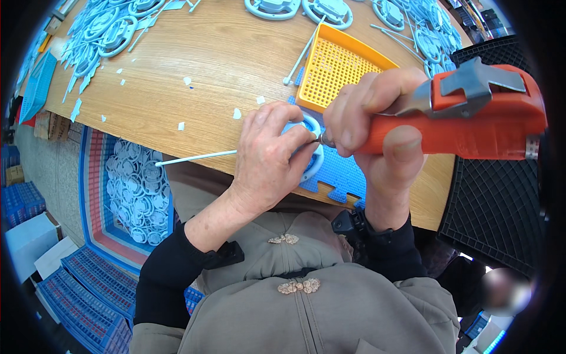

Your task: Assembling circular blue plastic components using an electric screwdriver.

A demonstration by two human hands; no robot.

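Observation:
A light blue plastic ring-shaped part (319, 158), like a toy steering wheel, lies on the blue foam mat (345, 174) at the table's near edge. My left hand (265, 150) grips it from the left, thumb and forefinger pinched by the tool's tip; the palm hides much of the ring. From under this hand a thin light blue rod (194, 157) sticks out leftward. Wrapped round an orange-red power screwdriver (477, 130) with a metal lever is my right hand (377, 112). The screwdriver lies nearly level, its bit meeting the ring at my left fingertips.
An orange perforated tray (336, 65) stands just beyond the mat. Piles of light blue parts (103, 29) cover the table's far left and far right. Below on the left, a large crate (94, 177) holds many similar parts. A black ribbed surface (492, 206) borders the table's right.

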